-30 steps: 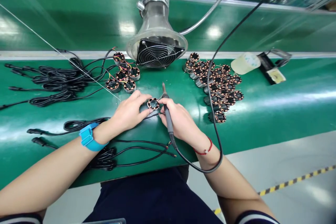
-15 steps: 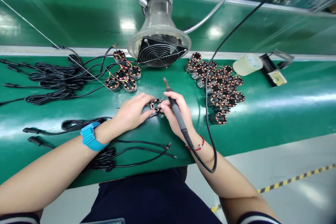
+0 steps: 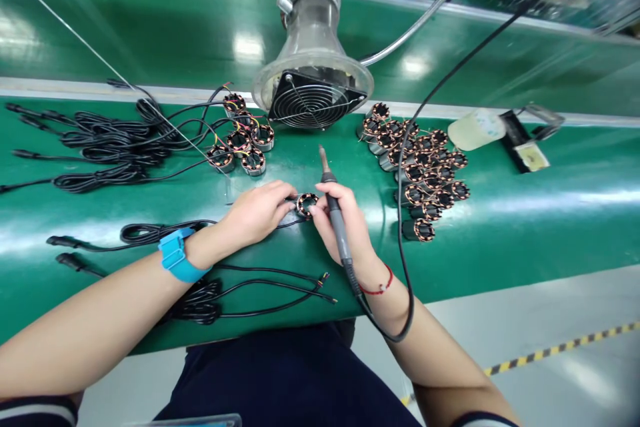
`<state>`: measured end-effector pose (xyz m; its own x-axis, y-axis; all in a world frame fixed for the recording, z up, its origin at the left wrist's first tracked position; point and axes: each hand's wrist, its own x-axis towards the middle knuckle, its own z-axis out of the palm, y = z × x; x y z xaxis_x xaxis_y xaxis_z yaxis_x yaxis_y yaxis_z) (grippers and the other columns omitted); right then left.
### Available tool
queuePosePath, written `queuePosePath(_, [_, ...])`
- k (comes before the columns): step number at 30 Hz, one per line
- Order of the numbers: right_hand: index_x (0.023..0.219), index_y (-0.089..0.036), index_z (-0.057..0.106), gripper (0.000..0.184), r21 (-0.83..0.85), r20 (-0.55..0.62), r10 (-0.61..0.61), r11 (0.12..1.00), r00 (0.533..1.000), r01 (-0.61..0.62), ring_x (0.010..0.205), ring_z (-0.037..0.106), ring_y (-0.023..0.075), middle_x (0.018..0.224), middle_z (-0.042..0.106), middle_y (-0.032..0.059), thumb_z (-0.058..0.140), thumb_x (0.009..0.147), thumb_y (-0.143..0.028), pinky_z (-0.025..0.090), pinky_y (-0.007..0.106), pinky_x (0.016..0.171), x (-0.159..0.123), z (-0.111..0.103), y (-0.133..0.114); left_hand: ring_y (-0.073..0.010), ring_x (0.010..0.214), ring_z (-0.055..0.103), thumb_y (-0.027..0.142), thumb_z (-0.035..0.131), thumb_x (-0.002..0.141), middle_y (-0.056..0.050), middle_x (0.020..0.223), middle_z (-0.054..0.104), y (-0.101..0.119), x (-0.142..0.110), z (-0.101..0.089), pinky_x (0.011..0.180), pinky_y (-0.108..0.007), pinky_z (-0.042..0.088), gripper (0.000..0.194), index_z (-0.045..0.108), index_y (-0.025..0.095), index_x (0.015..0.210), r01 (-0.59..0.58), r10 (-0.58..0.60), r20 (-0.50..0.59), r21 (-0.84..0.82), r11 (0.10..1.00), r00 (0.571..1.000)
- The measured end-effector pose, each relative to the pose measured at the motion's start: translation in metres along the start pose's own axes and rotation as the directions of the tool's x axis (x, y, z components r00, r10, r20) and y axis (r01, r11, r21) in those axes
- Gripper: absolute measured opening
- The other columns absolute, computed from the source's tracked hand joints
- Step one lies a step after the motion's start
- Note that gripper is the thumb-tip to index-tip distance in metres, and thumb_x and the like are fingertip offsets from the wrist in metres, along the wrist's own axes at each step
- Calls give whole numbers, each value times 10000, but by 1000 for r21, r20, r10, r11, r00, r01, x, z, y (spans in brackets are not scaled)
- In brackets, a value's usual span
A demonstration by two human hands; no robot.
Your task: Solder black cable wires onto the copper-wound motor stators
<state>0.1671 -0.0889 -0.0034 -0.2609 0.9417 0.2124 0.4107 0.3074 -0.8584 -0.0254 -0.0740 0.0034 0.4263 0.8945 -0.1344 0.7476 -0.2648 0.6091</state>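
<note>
My left hand (image 3: 260, 212) is closed, with thumb and fingertips pinched at the left edge of a small motor stator (image 3: 307, 205) with copper windings. The stator's open ring faces up toward me. In my right hand (image 3: 350, 220) a soldering iron (image 3: 339, 230) is held like a pen, its tip pointing away from me above the bench. That hand's thumb and fingertips also touch the stator's right side. A black cable (image 3: 291, 223) runs beneath my left hand toward the stator; its end is hidden.
Several wired stators (image 3: 253, 161) with coiled black cables (image 3: 107, 140) lie at left. Bare stators (image 3: 423, 159) cluster at right, near a yellowish container (image 3: 476, 130) and a soldering iron stand (image 3: 525, 143). A fume extractor fan (image 3: 313, 105) hangs ahead. Loose cables (image 3: 200, 303) lie near the front edge.
The view has shifted slightly, so the bench things appear further right. My left fingertips have drawn back a little to the stator's left edge. The iron stays in my right hand.
</note>
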Motion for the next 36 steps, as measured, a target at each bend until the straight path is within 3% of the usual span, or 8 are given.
queuePosePath(4, [1228,-261,442,345,-5,-197,80,997,977,-82,832,630,143,969,629,13,535,896,-247,523,338,806,8,-7,10,-223,913,598,265,418,955,-72,988,637,0,0,-2,820,-363,469,231,628,175,988,4,-4,-4,8,1000,1000])
queuePosePath(6, [1216,-252,452,328,10,-212,129,992,969,-130,860,640,145,997,642,22,520,896,-237,523,347,832,12,-8,13,-215,910,595,277,414,955,-65,987,633,0,-1,-2,825,-358,466,235,628,183,982,-1,1,-16,0,1000,1000])
queuePosePath(12, [1189,-243,486,296,299,-86,167,945,982,-135,724,620,118,846,634,-15,552,904,-285,530,293,724,16,-3,11,-201,864,582,285,405,961,-58,922,623,-1,1,-3,802,-340,454,254,631,176,921,-23,23,-12,8,1000,1000])
queuePosePath(16, [1168,-233,526,319,376,45,157,912,987,-163,694,580,118,803,620,-20,613,871,-308,505,277,669,18,-3,11,-204,855,571,281,402,961,-61,914,615,-1,1,-2,785,-341,446,250,621,172,912,-30,30,-13,8,1000,999])
queuePosePath(23, [1137,-231,511,285,224,29,94,970,995,-98,635,517,108,754,535,-42,574,859,-239,481,270,646,22,-4,6,-190,806,559,278,398,949,-48,859,609,-1,0,-2,732,-318,425,244,588,181,830,-42,42,-25,4,999,999])
queuePosePath(27, [1159,-251,499,298,159,-12,90,983,996,-87,662,541,110,782,558,-40,569,870,-241,494,273,675,19,-5,9,-170,762,552,310,435,931,-30,833,621,-2,-1,-5,708,-303,406,243,603,179,814,-12,7,-42,-120,993,999])
queuePosePath(31, [1254,-262,428,412,151,-56,104,984,993,-95,811,611,136,973,619,13,593,878,-299,529,300,746,7,-6,11,-142,683,517,346,453,910,-4,763,610,-5,-1,-10,656,-281,380,262,608,173,788,48,-57,-26,-248,968,998])
queuePosePath(36, [1316,-240,395,678,-106,102,-10,994,995,21,1080,592,251,1175,590,102,759,763,-384,504,448,943,-4,-3,7,-135,630,472,401,476,862,9,669,556,-10,1,-16,603,-272,344,289,604,167,751,173,-158,70,-350,921,985])
